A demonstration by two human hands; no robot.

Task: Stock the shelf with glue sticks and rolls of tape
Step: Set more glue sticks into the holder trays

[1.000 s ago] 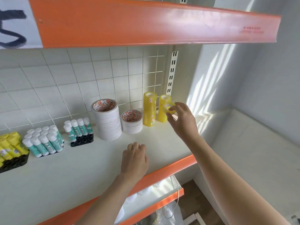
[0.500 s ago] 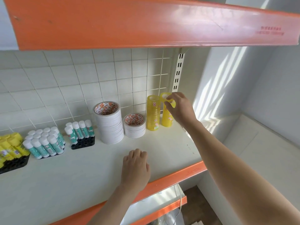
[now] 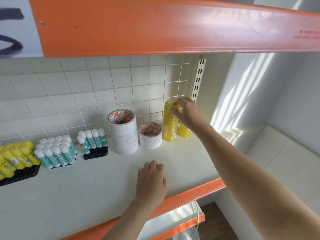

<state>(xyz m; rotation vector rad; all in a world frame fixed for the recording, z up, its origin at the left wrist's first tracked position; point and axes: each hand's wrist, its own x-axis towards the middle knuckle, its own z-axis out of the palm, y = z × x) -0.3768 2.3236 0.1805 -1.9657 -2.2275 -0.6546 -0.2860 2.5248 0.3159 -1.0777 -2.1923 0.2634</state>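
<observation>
Now the right hand (image 3: 187,112) pinches a small yellow tape roll (image 3: 177,108) directly above the shorter yellow stack (image 3: 185,131), axis upright; the left hand (image 3: 150,181) rests loosely curled, empty.

Your shelf (image 3: 103,184) is a smooth, matt cream board, and its front edge (image 3: 207,187) carries a painted orange strip with a slight sheen. The upper shelf lip (image 3: 155,26) above you is glossy orange, scuffed in spots, and it catches the light. At the far back, the wire grid (image 3: 121,87) looks like thin white-coated metal against a matt wall, and the slotted upright (image 3: 199,75) is cream-painted metal. The yellow tape stacks (image 3: 170,125) are translucent, shiny plastic. The white tape rolls (image 3: 123,134) look matt, with printed paper cores. On the left, the glue sticks (image 3: 57,153) have smooth white plastic caps and printed labels, and stand in matt black trays (image 3: 96,152).
</observation>
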